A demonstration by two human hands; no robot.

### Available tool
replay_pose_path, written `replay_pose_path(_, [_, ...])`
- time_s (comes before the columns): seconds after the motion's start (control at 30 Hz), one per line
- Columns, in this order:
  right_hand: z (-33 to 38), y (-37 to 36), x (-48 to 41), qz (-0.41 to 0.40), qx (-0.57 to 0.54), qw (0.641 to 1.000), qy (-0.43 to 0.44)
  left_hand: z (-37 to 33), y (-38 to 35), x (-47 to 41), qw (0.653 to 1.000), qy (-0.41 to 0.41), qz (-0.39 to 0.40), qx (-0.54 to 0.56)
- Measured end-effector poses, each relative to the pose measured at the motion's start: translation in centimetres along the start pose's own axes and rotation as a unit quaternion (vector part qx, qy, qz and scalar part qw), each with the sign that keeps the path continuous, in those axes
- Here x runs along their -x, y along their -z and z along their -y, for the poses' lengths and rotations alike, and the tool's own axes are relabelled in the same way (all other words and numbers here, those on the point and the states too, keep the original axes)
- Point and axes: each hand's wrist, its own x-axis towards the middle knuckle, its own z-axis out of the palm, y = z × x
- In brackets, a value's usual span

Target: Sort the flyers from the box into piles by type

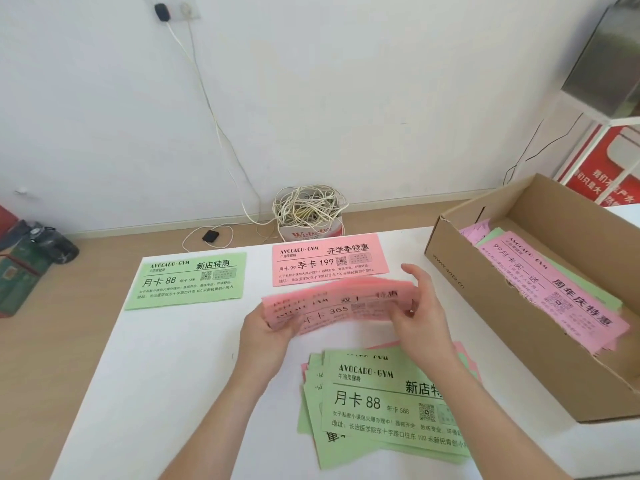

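Above the table's middle I hold a fanned bunch of pink flyers (332, 303). My left hand (266, 323) grips its left end, and my right hand (420, 306) holds its right end with the fingers spread behind it. One green flyer (188, 280) lies flat at the far left of the white table (173, 375). A single pink flyer (329, 259) lies at the far centre. A loose heap of green and pink flyers (381, 407) lies near me under my right forearm. The cardboard box (485, 299) on the right contains pink and green flyers (554, 292).
A tub of tangled white cable (310, 211) stands on the floor beyond the table, with a cord running up to a wall socket (173, 6). Dark bottles and a green box (27, 258) sit at the left. A red sign (606, 168) stands behind the cardboard box.
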Motion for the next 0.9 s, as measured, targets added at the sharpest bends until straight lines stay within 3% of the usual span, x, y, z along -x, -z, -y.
replay_pose_path(0.1, [-0.1,0.2,-0.2,0.005,0.025,1.0,-0.018,0.4,0.1,-0.4,0.999,0.028,-0.031,-0.02])
replay_pose_path(0.3, [-1.1,-0.2,-0.6,0.029,0.201,0.977,-0.063,1.2,-1.7,-0.9,0.956,-0.045,-0.046,-0.286])
replay_pose_path(0.63, [-1.1,-0.6,-2.8,0.039,0.298,0.953,-0.031,2.3,-1.6,-2.1,0.93,-0.066,-0.052,-0.359])
replay_pose_path(0.77, [-0.4,1.9,-0.6,0.106,0.371,0.923,0.0,2.2,-0.8,-1.6,0.908,-0.077,-0.064,-0.406])
replay_pose_path(0.83, [0.0,4.1,1.6,0.171,0.404,0.898,0.015,2.1,-0.2,-1.0,0.881,-0.118,-0.095,-0.448])
replay_pose_path(0.9, [-0.1,6.3,3.9,0.247,0.434,0.866,0.026,1.7,0.0,0.6,0.886,-0.19,-0.071,-0.417])
